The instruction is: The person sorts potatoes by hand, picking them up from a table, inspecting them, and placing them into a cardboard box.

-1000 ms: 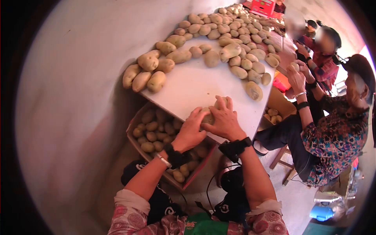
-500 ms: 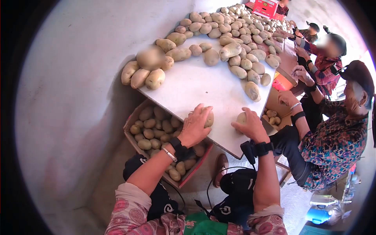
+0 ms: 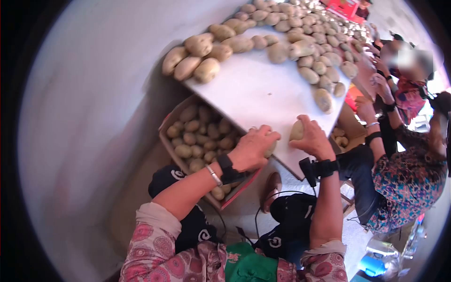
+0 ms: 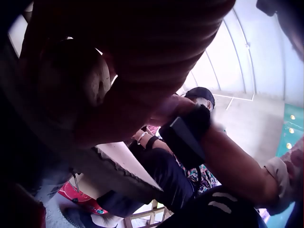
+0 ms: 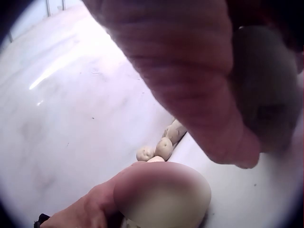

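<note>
In the head view my left hand grips a potato at the near edge of the white tabletop, mostly covered by the fingers. To its right, my right hand holds a second potato over the table, thumb and fingers curled round it. The left wrist view shows the left hand's potato in deep shadow. From the right wrist, the right hand's potato looks dark behind the thumb, and the left hand's potato appears as a blurred patch below.
A heap of potatoes covers the table's far part, with several bigger potatoes at its left edge by the wall. Below the near edge stands a box of potatoes. Other people sit along the right side, beside another box.
A second ago both hands were together at the table's near edge; they then parted, each with a potato. Since then the left has come nearer the right. The head view has shifted.
</note>
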Tool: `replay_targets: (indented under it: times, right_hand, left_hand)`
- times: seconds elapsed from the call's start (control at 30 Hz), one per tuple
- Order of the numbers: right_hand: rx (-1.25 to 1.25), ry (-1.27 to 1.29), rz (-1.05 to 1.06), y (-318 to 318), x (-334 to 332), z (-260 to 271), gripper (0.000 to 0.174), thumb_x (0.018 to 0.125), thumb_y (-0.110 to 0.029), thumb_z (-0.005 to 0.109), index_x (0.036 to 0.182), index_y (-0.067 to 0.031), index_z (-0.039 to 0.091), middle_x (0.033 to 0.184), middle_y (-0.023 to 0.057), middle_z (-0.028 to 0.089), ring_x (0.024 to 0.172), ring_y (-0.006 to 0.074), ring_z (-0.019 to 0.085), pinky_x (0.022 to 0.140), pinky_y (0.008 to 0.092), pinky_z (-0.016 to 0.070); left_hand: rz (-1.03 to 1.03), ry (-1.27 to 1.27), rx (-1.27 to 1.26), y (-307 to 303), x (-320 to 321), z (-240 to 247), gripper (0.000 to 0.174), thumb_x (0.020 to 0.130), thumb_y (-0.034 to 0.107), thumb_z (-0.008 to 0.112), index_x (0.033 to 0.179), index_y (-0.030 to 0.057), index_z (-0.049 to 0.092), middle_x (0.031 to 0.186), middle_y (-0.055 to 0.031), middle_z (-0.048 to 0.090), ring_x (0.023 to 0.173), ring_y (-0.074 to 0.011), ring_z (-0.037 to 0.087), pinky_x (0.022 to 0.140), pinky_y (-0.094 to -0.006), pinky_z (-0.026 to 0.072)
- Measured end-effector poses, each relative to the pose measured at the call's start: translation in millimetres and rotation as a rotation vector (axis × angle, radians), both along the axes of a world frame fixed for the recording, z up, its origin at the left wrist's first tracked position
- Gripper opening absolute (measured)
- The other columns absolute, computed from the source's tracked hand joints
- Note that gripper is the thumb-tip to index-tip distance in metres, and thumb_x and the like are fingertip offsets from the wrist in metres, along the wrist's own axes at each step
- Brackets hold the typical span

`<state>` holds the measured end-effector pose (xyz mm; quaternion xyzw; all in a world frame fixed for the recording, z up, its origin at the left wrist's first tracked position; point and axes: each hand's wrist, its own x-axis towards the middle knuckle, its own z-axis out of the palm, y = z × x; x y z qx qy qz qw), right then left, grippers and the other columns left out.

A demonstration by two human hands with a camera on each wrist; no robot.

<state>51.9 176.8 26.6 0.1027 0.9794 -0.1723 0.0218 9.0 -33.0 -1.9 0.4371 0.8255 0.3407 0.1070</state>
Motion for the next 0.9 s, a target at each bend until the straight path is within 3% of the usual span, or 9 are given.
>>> replay_targets:
  times: [0.23, 0.3, 0.4, 0.47, 0.63, 0.73, 0.8, 0.83, 0.9]
  right_hand:
    - [-0.087, 0.026, 0.059, -43, -30, -1, 0.073, 0.061, -0.031, 0.071, 0.122, -0.0063, 0.041, 0.104, 0.0245, 0.054, 0.095, 0.0403, 0.056, 0.085, 0.0436, 0.0460]
    - [-0.109, 0.087, 0.077, -51, -36, -7, 0.074, 0.061, -0.032, 0.071, 0.122, -0.0044, 0.039, 0.109, 0.0231, 0.054, 0.104, 0.0373, 0.053, 0.090, 0.0409, 0.0422]
    - [-0.116, 0.036, 0.083, -63, -47, -3, 0.074, 0.061, -0.033, 0.072, 0.120, -0.0026, 0.041, 0.108, 0.0242, 0.054, 0.102, 0.0381, 0.053, 0.089, 0.0413, 0.0430]
    - [-0.107, 0.033, 0.087, -68, -55, -3, 0.073, 0.060, -0.033, 0.072, 0.119, -0.0020, 0.043, 0.105, 0.0254, 0.054, 0.100, 0.0390, 0.054, 0.088, 0.0424, 0.0442]
    - [-0.126, 0.045, 0.060, -76, -65, -6, 0.072, 0.060, -0.035, 0.072, 0.119, -0.0045, 0.045, 0.104, 0.0239, 0.054, 0.097, 0.0385, 0.056, 0.087, 0.0416, 0.0454]
    - [-0.144, 0.068, 0.094, -74, -68, -9, 0.073, 0.061, -0.036, 0.073, 0.121, -0.0062, 0.045, 0.104, 0.0244, 0.054, 0.096, 0.0392, 0.056, 0.087, 0.0423, 0.0459]
    - [-0.132, 0.062, 0.078, -78, -70, -12, 0.073, 0.062, -0.037, 0.073, 0.121, -0.0056, 0.045, 0.102, 0.0237, 0.056, 0.097, 0.0385, 0.056, 0.088, 0.0425, 0.0443]
    - [-0.117, 0.053, 0.059, -78, -73, -11, 0.072, 0.063, -0.037, 0.073, 0.121, -0.0051, 0.046, 0.101, 0.0230, 0.057, 0.097, 0.0378, 0.055, 0.088, 0.0426, 0.0427]
    - [-0.152, 0.106, 0.087, -81, -77, -14, 0.071, 0.063, -0.038, 0.073, 0.120, -0.0046, 0.046, 0.103, 0.0237, 0.057, 0.098, 0.0379, 0.056, 0.088, 0.0420, 0.0437]
  left_hand:
    - [-0.027, -0.054, -0.061, -45, 10, -3, 0.054, 0.058, 0.008, 0.064, 0.111, 0.0091, 0.052, 0.110, -0.0137, 0.051, 0.095, -0.0374, 0.054, 0.082, -0.0421, 0.0467]
    - [-0.022, -0.084, -0.058, -62, 1, -3, 0.052, 0.058, 0.008, 0.064, 0.108, 0.0092, 0.053, 0.110, -0.0133, 0.051, 0.097, -0.0355, 0.054, 0.081, -0.0413, 0.0467]
    - [0.159, -0.063, -0.102, -90, -19, -2, 0.055, 0.059, 0.008, 0.063, 0.113, 0.0096, 0.051, 0.112, -0.0143, 0.050, 0.103, -0.0349, 0.052, 0.086, -0.0398, 0.0450]
    - [0.166, -0.031, 0.191, -107, -37, -2, 0.062, 0.065, 0.009, 0.062, 0.124, 0.0028, 0.044, 0.123, -0.0174, 0.047, 0.117, -0.0323, 0.046, 0.100, -0.0365, 0.0366]
    - [0.707, 0.362, 0.222, -154, -74, 28, 0.054, 0.078, 0.007, 0.057, 0.129, 0.0011, 0.039, 0.133, -0.0184, 0.041, 0.127, -0.0308, 0.037, 0.105, -0.0402, 0.0307]
    - [0.721, 0.063, 0.434, -162, -76, 33, 0.051, 0.081, 0.007, 0.057, 0.129, 0.0020, 0.040, 0.136, -0.0162, 0.040, 0.129, -0.0283, 0.035, 0.104, -0.0406, 0.0320]
    - [0.666, -0.360, 0.629, -162, -69, 43, 0.045, 0.084, 0.010, 0.057, 0.126, 0.0049, 0.044, 0.131, -0.0126, 0.045, 0.123, -0.0230, 0.043, 0.099, -0.0369, 0.0370]
    - [0.648, -0.348, 0.659, -164, -69, 45, 0.045, 0.084, 0.010, 0.057, 0.126, 0.0049, 0.044, 0.131, -0.0126, 0.045, 0.123, -0.0230, 0.043, 0.099, -0.0369, 0.0370]
    - [0.696, -0.806, 0.799, -171, -71, 47, 0.033, 0.086, 0.011, 0.056, 0.118, 0.0074, 0.050, 0.121, -0.0087, 0.053, 0.110, -0.0174, 0.052, 0.091, -0.0306, 0.0426]
